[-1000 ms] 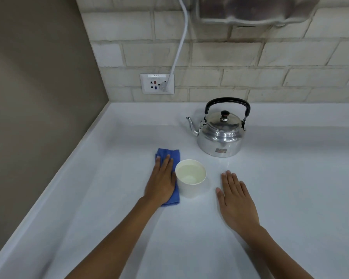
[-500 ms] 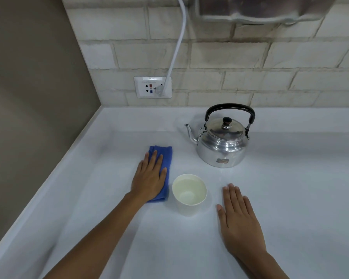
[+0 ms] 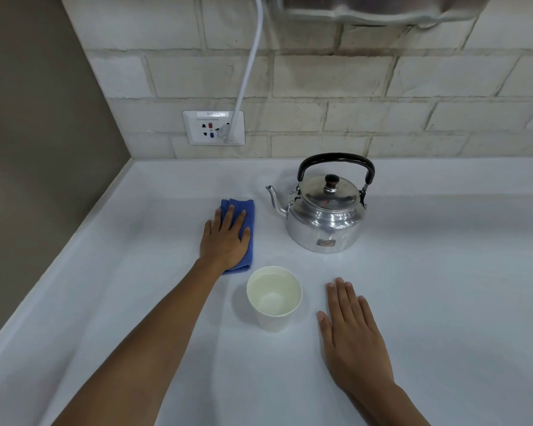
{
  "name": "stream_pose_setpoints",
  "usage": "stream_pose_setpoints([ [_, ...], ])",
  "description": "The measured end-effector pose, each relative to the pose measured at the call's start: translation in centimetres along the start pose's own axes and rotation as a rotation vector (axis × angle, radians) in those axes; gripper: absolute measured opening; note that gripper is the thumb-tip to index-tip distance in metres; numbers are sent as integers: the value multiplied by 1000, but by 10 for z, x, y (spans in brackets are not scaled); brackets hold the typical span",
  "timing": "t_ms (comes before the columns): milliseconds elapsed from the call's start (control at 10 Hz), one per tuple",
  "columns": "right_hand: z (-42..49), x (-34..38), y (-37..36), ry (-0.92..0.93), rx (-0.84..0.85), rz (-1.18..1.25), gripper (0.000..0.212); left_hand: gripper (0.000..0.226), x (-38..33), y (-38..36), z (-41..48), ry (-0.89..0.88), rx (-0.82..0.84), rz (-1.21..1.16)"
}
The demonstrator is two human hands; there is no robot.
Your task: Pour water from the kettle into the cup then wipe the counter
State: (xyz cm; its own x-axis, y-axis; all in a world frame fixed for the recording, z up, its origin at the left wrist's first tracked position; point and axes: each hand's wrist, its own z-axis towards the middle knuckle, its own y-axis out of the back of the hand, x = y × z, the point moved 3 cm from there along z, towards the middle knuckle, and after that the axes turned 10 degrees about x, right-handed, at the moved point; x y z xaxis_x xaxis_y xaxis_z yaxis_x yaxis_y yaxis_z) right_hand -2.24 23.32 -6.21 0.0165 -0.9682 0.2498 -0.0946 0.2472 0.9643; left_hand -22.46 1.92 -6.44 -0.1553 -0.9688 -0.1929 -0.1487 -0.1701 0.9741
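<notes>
A shiny metal kettle (image 3: 323, 219) with a black handle stands upright near the back of the white counter (image 3: 443, 302), spout pointing left. In front of it a white paper cup (image 3: 274, 298) holds water. My left hand (image 3: 225, 241) lies flat, fingers spread, pressing a folded blue cloth (image 3: 247, 216) onto the counter just left of the kettle and behind the cup. Most of the cloth is hidden under the palm. My right hand (image 3: 351, 336) rests flat and open on the counter to the right of the cup, touching nothing else.
A brick wall runs along the back with a white socket (image 3: 213, 127) and a white cable (image 3: 246, 69) plugged into it. A grey-brown wall (image 3: 43, 149) closes the left side. A metal fixture (image 3: 382, 7) hangs above the kettle.
My left hand has slid the blue cloth away from me and to the left, from beside the cup to level with the kettle's spout. The right hand stayed flat on the counter.
</notes>
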Motion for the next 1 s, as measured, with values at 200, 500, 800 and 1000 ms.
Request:
stream_pose_setpoints([
  [200, 0, 1, 1, 10, -10, -19, 65, 53, 0, 2, 11, 3, 19, -28],
  [500, -1, 3, 3, 20, -46, -4, 65, 53, -1, 5, 14, 13, 23, -30],
  [800, 0, 1, 3, 25, -56, 17, 62, 59, -3, 15, 8, -6, 128, -79],
  [1000, 2, -7, 4, 25, -18, 109, 59, 61, -16, 44, -12, -108, -28, -56],
])
